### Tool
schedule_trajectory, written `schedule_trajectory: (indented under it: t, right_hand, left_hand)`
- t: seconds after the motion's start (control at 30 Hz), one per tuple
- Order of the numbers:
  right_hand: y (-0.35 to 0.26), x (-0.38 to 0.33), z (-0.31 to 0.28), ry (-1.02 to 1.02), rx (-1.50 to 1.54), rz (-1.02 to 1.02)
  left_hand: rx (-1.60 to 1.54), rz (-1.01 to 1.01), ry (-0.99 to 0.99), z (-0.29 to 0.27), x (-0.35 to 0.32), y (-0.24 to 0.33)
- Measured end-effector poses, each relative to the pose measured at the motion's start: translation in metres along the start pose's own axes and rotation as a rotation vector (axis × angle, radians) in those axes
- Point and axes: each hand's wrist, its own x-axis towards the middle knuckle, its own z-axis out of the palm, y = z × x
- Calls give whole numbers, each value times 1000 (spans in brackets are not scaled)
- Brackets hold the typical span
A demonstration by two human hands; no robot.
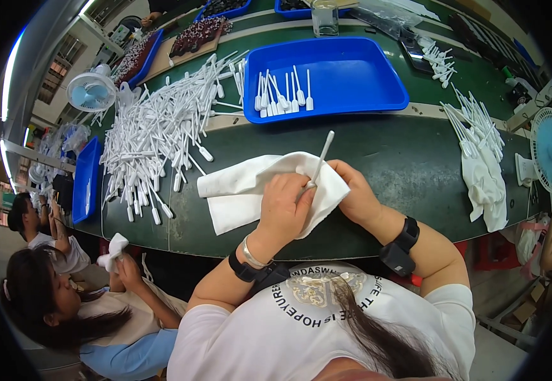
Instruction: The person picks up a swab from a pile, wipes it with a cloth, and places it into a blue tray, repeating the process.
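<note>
My left hand (283, 204) is closed around a slim white plastic stick (322, 157), which tilts up and right from my fingers. Its lower end is hidden by the hand and the cloth. A white cloth (235, 213) lies under and around the stick, spreading left over the table. My right hand (357, 195) grips the cloth's right side, its fingertips hidden behind the fabric. To the left lies a large heap of similar white pieces (155, 127), thin stems with wider oblong ends. Beyond my hands, several more lie in a blue tray (352, 76).
On the right, a bundle of white pieces (473, 124) lies by a crumpled white cloth (485, 190), near a fan (548, 149). A glass jar (325, 19) stands behind the tray. Another blue tray (87, 181) sits at the left edge, where a co-worker (53, 298) holds white cloth.
</note>
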Motion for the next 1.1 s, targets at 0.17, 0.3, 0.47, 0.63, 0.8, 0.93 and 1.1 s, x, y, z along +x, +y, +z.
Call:
schedule_trajectory:
  t: [0.17,0.3,0.47,0.63,0.8,0.93,1.1]
  right_hand:
    - [-4,-4,3,-44,-490,-83]
    - [-9,-9,5,0,-672,0]
    - [-25,6,-5,132,-146,-97]
    - [-19,7,-6,-21,-245,52]
    - [-24,-2,1,-116,-245,269]
    - [-24,1,-11,9,-45,69]
    - [-38,6,-20,132,203,-115]
  left_hand:
    - [-111,63,23,5,0,-8]
    - [-154,45,-36,6,-2,-2]
    - [-331,-146,-205,5,-9,-6]
    - [-831,-394,-208,11,-8,-6]
    - [-1064,-378,-247,9,-8,-3]
    - [-1460,-667,-479,6,-8,-15]
    - [-1809,-535,-749,7,-6,-27]
